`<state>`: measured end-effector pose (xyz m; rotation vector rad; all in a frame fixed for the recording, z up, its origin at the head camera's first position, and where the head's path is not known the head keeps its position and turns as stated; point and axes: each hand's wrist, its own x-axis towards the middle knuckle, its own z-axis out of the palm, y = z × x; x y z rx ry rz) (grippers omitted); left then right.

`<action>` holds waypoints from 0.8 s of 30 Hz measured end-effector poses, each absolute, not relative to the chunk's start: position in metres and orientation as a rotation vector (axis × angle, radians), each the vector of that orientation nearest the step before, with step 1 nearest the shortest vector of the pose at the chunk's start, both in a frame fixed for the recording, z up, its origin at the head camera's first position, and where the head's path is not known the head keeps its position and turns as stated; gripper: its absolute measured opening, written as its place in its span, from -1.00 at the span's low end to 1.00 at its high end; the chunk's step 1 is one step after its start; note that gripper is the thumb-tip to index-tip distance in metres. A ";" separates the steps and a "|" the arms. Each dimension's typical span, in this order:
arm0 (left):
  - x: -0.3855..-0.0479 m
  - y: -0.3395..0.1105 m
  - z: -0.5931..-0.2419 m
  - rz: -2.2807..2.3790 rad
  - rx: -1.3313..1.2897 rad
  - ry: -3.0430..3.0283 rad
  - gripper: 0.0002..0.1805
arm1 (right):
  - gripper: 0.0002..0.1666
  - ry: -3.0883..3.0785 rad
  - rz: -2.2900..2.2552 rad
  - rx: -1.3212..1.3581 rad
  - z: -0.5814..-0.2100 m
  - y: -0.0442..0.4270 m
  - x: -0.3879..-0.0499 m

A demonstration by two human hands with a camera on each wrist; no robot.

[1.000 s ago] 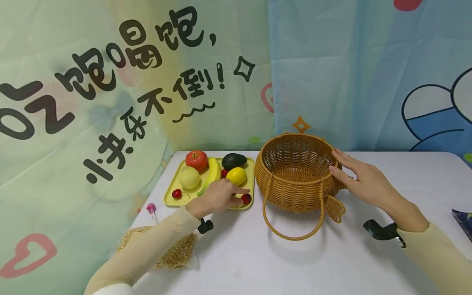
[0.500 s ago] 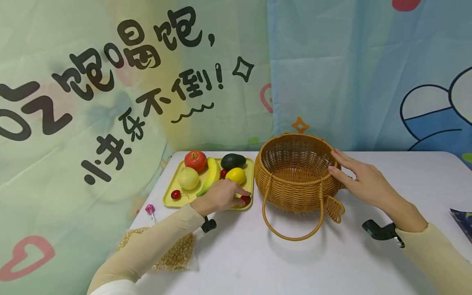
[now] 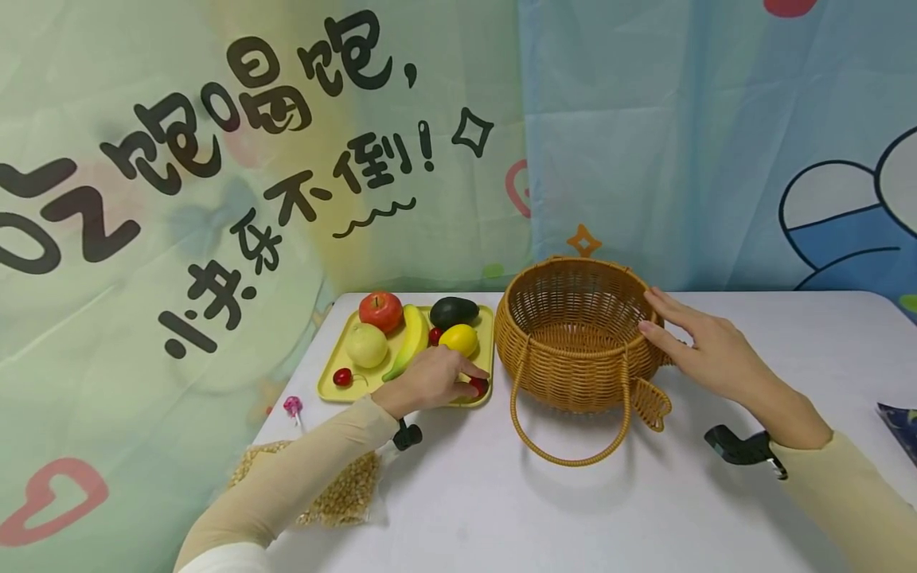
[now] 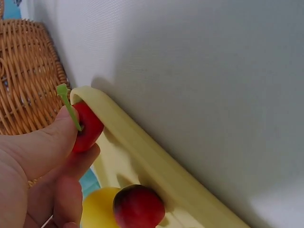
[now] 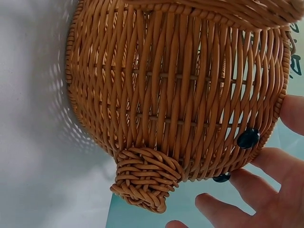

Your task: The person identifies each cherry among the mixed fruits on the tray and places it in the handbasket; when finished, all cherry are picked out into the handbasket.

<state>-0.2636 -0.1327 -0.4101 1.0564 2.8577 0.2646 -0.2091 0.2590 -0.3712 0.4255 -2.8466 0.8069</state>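
Observation:
In the head view my left hand is over the near right corner of a yellow tray. Its thumb and forefinger pinch a red cherry with a green stem, close against the tray's rim. Another dark red round fruit lies by the same rim in the left wrist view. My right hand rests against the right side of a brown wicker basket, fingers fairly straight, thumb at its rim. The basket's inside looks bare, and its handle hangs down in front.
The tray also holds a red apple, a pale green round fruit, a banana, an avocado, a lemon and more cherries. A lollipop and a bag of corn kernels lie at the left.
My left hand has shifted slightly, and its fingers have closed in on the cherry at the tray's corner. The right hand and the basket stay in place.

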 end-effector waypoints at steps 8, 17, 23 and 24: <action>-0.259 -0.143 -0.397 0.356 1.156 2.865 -0.69 | -0.19 -2.854 0.812 0.425 -0.372 0.259 -0.210; -0.258 -0.155 -0.339 0.416 1.122 2.969 -0.65 | -0.18 -2.845 0.860 0.424 -0.370 0.259 -0.210; -0.274 -0.141 -0.278 0.469 1.184 2.967 -0.64 | -0.18 -2.858 0.858 0.417 -0.371 0.260 -0.211; -0.278 -0.136 -0.269 0.490 1.195 2.943 -0.63 | -0.18 -2.862 0.853 0.415 -0.371 0.260 -0.211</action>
